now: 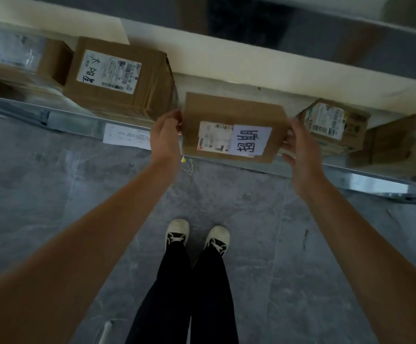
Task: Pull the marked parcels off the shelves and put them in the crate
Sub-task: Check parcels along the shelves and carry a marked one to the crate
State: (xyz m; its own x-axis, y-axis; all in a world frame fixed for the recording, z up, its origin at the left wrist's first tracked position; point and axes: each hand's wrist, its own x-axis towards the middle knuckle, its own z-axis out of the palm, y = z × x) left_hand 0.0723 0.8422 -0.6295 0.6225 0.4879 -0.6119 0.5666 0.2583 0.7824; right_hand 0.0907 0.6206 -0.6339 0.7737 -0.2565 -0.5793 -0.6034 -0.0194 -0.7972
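Note:
A flat brown parcel (231, 112) with a shipping label and a white sheet of handwritten characters sits at the shelf's front edge, in the middle of the view. My left hand (165, 136) grips its left side and my right hand (301, 147) grips its right side. The parcel overhangs the metal shelf edge (77, 122) slightly. No crate can be clearly made out.
A bigger labelled box (125, 78) stands to the left on the shelf, another blurred box (20, 58) beyond it. Two boxes are at the right (336, 125), (405, 142). A paper tag (126, 135) hangs on the shelf edge. My shoes (197, 234) stand on grey floor below.

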